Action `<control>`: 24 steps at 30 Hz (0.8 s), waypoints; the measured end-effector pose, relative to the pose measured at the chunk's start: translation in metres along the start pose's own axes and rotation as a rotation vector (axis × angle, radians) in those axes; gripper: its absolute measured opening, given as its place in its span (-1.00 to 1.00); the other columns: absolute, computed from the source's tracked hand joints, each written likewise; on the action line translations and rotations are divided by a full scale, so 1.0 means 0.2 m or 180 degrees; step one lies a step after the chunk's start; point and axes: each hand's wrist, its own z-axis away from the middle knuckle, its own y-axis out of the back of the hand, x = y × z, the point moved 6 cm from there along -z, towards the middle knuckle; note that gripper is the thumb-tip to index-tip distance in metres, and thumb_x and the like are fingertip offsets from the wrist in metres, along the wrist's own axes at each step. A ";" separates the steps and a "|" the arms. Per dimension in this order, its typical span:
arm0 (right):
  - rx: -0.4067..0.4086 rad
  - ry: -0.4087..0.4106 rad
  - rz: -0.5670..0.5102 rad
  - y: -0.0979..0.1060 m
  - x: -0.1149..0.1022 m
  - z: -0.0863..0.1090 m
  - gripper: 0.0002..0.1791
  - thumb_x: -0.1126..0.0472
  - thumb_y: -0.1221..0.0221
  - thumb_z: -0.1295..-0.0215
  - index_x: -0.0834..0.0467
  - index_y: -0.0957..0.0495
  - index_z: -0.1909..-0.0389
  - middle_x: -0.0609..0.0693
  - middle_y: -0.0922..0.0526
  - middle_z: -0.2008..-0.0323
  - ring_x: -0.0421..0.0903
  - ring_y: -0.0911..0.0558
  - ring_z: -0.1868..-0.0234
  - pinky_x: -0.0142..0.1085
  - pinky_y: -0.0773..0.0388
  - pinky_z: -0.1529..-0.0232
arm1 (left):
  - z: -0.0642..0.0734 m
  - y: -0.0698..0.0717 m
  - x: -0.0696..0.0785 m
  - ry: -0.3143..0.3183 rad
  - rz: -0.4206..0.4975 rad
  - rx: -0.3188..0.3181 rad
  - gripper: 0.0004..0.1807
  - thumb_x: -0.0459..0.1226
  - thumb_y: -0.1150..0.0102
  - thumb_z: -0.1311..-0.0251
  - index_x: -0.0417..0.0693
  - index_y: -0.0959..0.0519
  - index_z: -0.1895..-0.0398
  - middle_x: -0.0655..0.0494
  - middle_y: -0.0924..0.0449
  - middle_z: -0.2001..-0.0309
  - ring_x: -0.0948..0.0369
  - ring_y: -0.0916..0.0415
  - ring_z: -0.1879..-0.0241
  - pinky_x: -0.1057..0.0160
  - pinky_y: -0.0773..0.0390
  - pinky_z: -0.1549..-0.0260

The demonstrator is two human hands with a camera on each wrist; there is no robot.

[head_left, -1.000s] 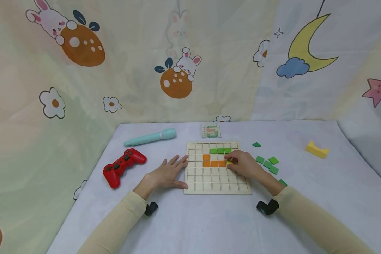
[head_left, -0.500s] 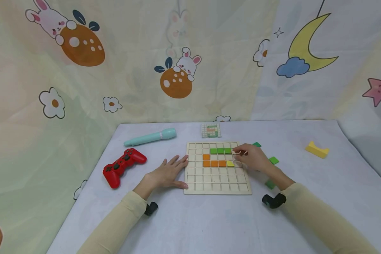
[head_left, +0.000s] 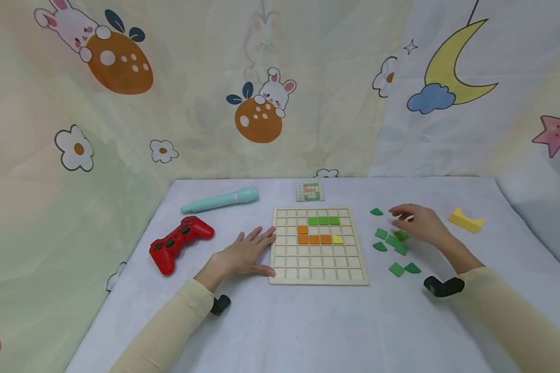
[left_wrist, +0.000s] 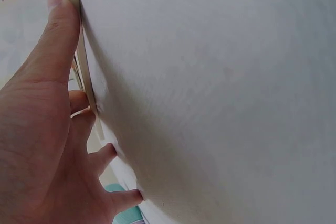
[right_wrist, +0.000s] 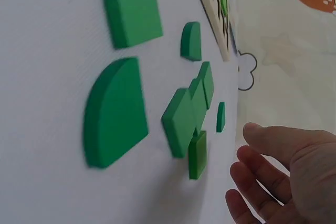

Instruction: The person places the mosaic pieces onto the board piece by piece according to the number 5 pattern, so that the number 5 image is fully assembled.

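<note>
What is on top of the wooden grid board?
Three green square tiles, four orange square tiles, one yellow square tile. They hide the cells beneath; the left hand partly covers one edge of the grid board.

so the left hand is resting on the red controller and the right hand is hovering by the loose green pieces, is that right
Not quite: the left hand isn't on the red controller. The head view shows it at the left edge of the wooden grid board. The right hand does hover by the loose green pieces.
</note>
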 end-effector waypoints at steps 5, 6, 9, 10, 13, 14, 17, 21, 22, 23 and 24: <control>-0.0219 -0.0072 -0.0019 0.00 0.12 0.07 -0.56 0.20 -0.20 -0.30 0.24 -0.49 -0.18 0.24 -0.59 -0.07 0.13 -0.54 0.01 -0.07 -0.60 0.09 | 0.00 0.01 0.00 -0.0010 0.0012 -0.0019 0.12 0.40 -0.09 -0.02 0.15 0.07 -0.56 0.23 0.30 -0.59 -0.01 0.30 -0.56 -0.32 0.01 -0.38; -0.0249 -0.0056 -0.0016 -0.01 0.14 0.08 -0.56 0.21 -0.21 -0.29 0.24 -0.50 -0.18 0.23 -0.59 -0.08 0.13 -0.54 0.00 -0.06 -0.60 0.06 | 0.00 0.01 0.01 -0.0014 0.0018 -0.0028 0.12 0.40 -0.09 -0.02 0.15 0.08 -0.56 0.23 0.30 -0.59 -0.02 0.30 -0.56 -0.33 0.01 -0.38; -0.0270 0.0045 -0.0022 -0.02 0.16 0.11 -0.55 0.28 -0.23 -0.25 0.25 -0.50 -0.17 0.23 -0.59 -0.09 0.14 -0.54 -0.02 0.02 -0.57 -0.02 | 0.01 0.02 0.01 -0.0031 0.0064 -0.0025 0.11 0.38 -0.12 -0.02 0.13 0.06 -0.55 0.20 0.27 -0.59 -0.04 0.29 -0.56 -0.34 0.02 -0.37; -0.0262 0.0091 -0.0028 -0.03 0.16 0.11 -0.55 0.31 -0.23 -0.23 0.26 -0.50 -0.16 0.24 -0.59 -0.09 0.14 -0.54 -0.03 0.05 -0.55 -0.04 | 0.01 0.02 0.01 -0.0026 0.0064 -0.0028 0.11 0.38 -0.12 -0.02 0.13 0.06 -0.55 0.21 0.27 -0.59 -0.04 0.29 -0.56 -0.34 0.02 -0.38; -0.0236 0.0215 -0.0012 -0.04 0.15 0.11 -0.56 0.36 -0.23 -0.20 0.27 -0.53 -0.13 0.24 -0.60 -0.07 0.14 -0.55 -0.01 0.06 -0.55 -0.02 | 0.01 0.01 0.01 -0.0012 0.0074 -0.0041 0.12 0.38 -0.12 -0.02 0.14 0.07 -0.56 0.22 0.28 -0.59 -0.03 0.29 -0.56 -0.33 0.03 -0.38; -0.0231 0.0237 0.0002 -0.04 0.15 0.11 -0.57 0.37 -0.23 -0.19 0.26 -0.54 -0.12 0.24 -0.60 -0.07 0.14 -0.56 0.00 0.05 -0.55 -0.01 | 0.01 0.01 0.01 -0.0020 0.0089 -0.0032 0.11 0.38 -0.12 -0.02 0.14 0.06 -0.56 0.21 0.27 -0.59 -0.03 0.29 -0.56 -0.33 0.03 -0.38; -0.0226 0.0271 0.0041 -0.04 0.15 0.11 -0.60 0.39 -0.22 -0.18 0.26 -0.56 -0.09 0.23 -0.62 -0.04 0.12 -0.57 0.01 0.03 -0.56 0.00 | 0.01 0.00 0.01 -0.0017 0.0080 -0.0034 0.12 0.39 -0.12 -0.02 0.16 0.07 -0.56 0.23 0.29 -0.59 -0.01 0.29 -0.56 -0.32 0.03 -0.39; -0.0203 0.0214 0.0026 -0.04 0.15 0.11 -0.62 0.37 -0.22 -0.19 0.26 -0.57 -0.07 0.22 -0.64 -0.01 0.10 -0.57 0.03 0.02 -0.57 0.01 | 0.01 0.01 0.01 -0.0041 0.0061 0.0004 0.11 0.39 -0.11 -0.02 0.15 0.06 -0.55 0.23 0.28 -0.59 0.00 0.27 -0.56 -0.33 0.02 -0.38; -0.0191 0.0199 0.0021 -0.04 0.15 0.11 -0.62 0.37 -0.22 -0.20 0.26 -0.58 -0.07 0.22 -0.64 0.00 0.10 -0.58 0.04 0.02 -0.57 0.01 | 0.02 0.01 0.01 -0.0049 0.0061 0.0011 0.11 0.39 -0.11 -0.02 0.15 0.06 -0.55 0.22 0.28 -0.59 -0.01 0.27 -0.56 -0.33 0.02 -0.38; -0.0177 0.0184 0.0020 -0.04 0.15 0.11 -0.63 0.36 -0.22 -0.20 0.26 -0.58 -0.07 0.21 -0.64 0.01 0.10 -0.58 0.04 0.01 -0.57 0.02 | 0.01 0.02 0.01 -0.0055 0.0061 0.0014 0.10 0.39 -0.11 -0.02 0.15 0.05 -0.55 0.22 0.28 -0.59 -0.01 0.27 -0.56 -0.33 0.01 -0.38; -0.0163 0.0165 0.0011 -0.04 0.16 0.11 -0.63 0.36 -0.22 -0.21 0.26 -0.58 -0.07 0.22 -0.64 0.02 0.10 -0.58 0.05 0.01 -0.58 0.04 | 0.01 0.02 0.01 -0.0061 0.0053 0.0013 0.10 0.39 -0.10 -0.02 0.15 0.05 -0.55 0.22 0.28 -0.59 -0.01 0.27 -0.56 -0.33 0.01 -0.38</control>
